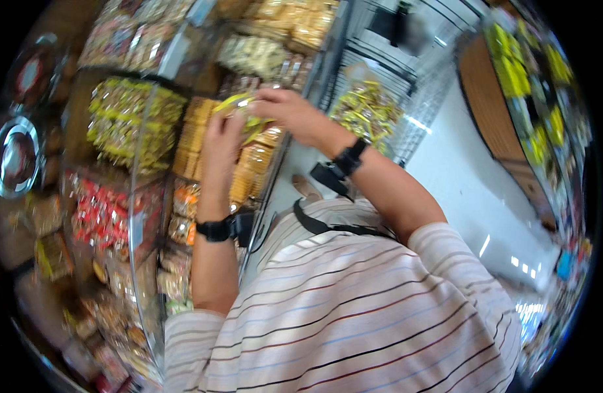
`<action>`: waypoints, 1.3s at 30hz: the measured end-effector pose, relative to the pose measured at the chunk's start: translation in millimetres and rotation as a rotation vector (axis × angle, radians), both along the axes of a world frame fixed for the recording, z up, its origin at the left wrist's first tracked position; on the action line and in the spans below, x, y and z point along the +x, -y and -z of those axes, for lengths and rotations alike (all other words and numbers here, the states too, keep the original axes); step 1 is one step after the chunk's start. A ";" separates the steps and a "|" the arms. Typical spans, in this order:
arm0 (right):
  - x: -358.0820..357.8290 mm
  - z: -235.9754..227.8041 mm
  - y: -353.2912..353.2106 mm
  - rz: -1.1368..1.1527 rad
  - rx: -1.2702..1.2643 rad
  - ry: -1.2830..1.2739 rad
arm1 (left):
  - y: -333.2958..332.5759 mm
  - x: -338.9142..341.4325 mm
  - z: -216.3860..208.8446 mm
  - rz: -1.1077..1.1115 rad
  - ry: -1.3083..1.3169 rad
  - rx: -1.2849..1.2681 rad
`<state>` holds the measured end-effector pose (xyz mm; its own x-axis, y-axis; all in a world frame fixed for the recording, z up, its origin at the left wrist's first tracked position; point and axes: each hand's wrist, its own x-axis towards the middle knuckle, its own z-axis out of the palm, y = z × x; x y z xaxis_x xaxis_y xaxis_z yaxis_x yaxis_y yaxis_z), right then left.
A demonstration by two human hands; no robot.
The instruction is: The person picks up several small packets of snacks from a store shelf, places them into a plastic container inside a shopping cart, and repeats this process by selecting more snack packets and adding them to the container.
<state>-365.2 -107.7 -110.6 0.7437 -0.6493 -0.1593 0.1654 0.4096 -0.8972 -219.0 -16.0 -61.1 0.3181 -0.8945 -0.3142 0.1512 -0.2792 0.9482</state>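
Both my hands come together over the front display bins, around a small clear packet with yellow-green edging [251, 130]. My left hand [223, 141] is closed on its left side, blurred by motion. From the right, my right hand [288, 114] pinches its upper part, with the fingers bent over the top. What lies inside the packet is too smeared to tell. Under the hands are stacks of orange-yellow wrapped snacks [249, 173]. Left of them, a clear bin holds a heap of yellow-green edged packets [131, 124].
Right of the bins stands a wire shopping cart [373, 62] with a pile of yellow-edged packets [367, 111] in it. Red packets [105, 213] fill a nearer bin. Round lids [18, 157] show at far left. Across the pale floor [455, 177] is a wood-sided display [494, 98].
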 end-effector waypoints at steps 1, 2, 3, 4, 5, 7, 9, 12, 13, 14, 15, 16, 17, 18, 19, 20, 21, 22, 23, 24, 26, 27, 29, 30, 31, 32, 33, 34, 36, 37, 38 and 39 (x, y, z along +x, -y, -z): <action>-6.5 3.2 5.4 0.003 -0.025 0.004 | 4.2 -7.0 -0.7 0.031 0.058 -0.014; -7.6 -1.3 6.8 0.019 0.025 0.038 | 7.7 -9.6 -1.8 0.053 0.125 -0.028; -8.8 -9.8 5.8 0.039 0.077 0.067 | 10.2 -9.1 -6.6 0.044 0.178 -0.004; -8.9 -22.7 5.4 0.039 0.090 0.099 | 13.5 -1.6 -7.4 0.054 0.197 -0.079; -8.2 -32.0 5.2 0.041 0.106 0.121 | 14.7 8.4 -8.3 0.069 0.211 -0.151; -4.5 -36.2 9.9 -0.012 0.137 0.145 | 11.8 25.9 -50.6 -0.049 0.302 -0.100; 3.8 -39.2 15.2 -0.054 0.157 0.148 | -3.6 62.5 -76.6 -0.187 0.361 -0.131; 14.1 -40.8 14.5 -0.106 0.171 0.131 | -23.1 102.0 -122.7 -0.375 0.487 -0.114; 18.8 -42.9 13.2 -0.137 0.164 0.144 | -24.8 127.0 -122.9 -0.416 0.555 -0.104; 21.8 -44.7 10.4 -0.159 0.161 0.151 | -22.7 147.2 -119.1 -0.449 0.617 -0.089; 24.9 -46.5 6.1 -0.184 0.162 0.161 | -21.8 161.3 -114.3 -0.462 0.641 -0.060; 28.3 -50.3 2.6 -0.204 0.182 0.149 | -18.6 174.6 -108.6 -0.472 0.665 -0.030; 29.1 -49.8 0.6 -0.217 0.185 0.127 | -16.4 187.4 -103.0 -0.479 0.688 0.000; 29.6 -47.5 -0.2 -0.220 0.186 0.103 | -11.5 199.4 -96.8 -0.449 0.695 0.009; 28.9 -45.3 0.1 -0.222 0.188 0.078 | -6.6 208.1 -91.9 -0.418 0.701 0.018; 27.7 -43.1 1.7 -0.209 0.198 0.074 | -2.5 217.8 -88.3 -0.387 0.707 0.027; 24.3 -39.8 4.5 -0.195 0.210 0.068 | 1.3 224.6 -85.8 -0.411 0.718 0.048; 18.7 -36.2 5.1 -0.179 0.229 0.060 | 2.4 230.9 -81.9 -0.432 0.729 0.076; 14.4 -33.9 7.8 -0.169 0.231 0.073 | 2.5 238.9 -80.7 -0.454 0.742 0.106; 10.8 -31.7 9.7 -0.165 0.237 0.089 | -7.0 267.6 -72.0 -0.451 1.386 0.224; -8.9 -26.3 22.9 -0.054 0.260 0.100 | 1.5 256.4 -72.5 -0.427 1.711 0.177; -23.3 -13.5 33.6 0.013 0.233 0.104 | 15.7 243.0 -81.1 -0.405 1.705 0.167; -50.5 -2.3 47.4 0.071 0.210 0.086 | 16.8 214.3 -89.7 -0.345 1.599 -0.046; -63.0 1.1 54.2 0.122 0.219 0.066 | 16.7 186.4 -97.0 -0.353 1.550 -0.149; -77.9 7.0 60.5 0.162 0.226 0.052 | 16.6 172.0 -93.1 -0.315 1.513 -0.133; -93.8 12.7 65.3 0.202 0.219 0.053 | 17.0 162.4 -88.5 -0.282 1.479 -0.116; -112.6 20.6 71.0 0.236 0.236 0.071 | 20.0 151.5 -87.1 -0.250 1.446 -0.105; -132.3 26.1 73.9 0.291 0.256 0.085 | 26.9 133.5 -87.6 -0.238 1.339 -0.182; -186.8 43.9 72.9 0.423 0.302 0.092 | 38.6 78.7 -80.1 -0.208 1.114 -0.294; -213.9 54.0 75.2 0.494 0.315 0.101 | 48.8 50.8 -72.1 -0.145 0.996 -0.311; -233.6 61.7 72.8 0.575 0.313 0.063 | 58.4 24.2 -63.8 -0.086 0.869 -0.330; -248.9 68.5 67.9 0.643 0.346 0.045 | 65.2 -2.8 -59.0 -0.034 0.753 -0.341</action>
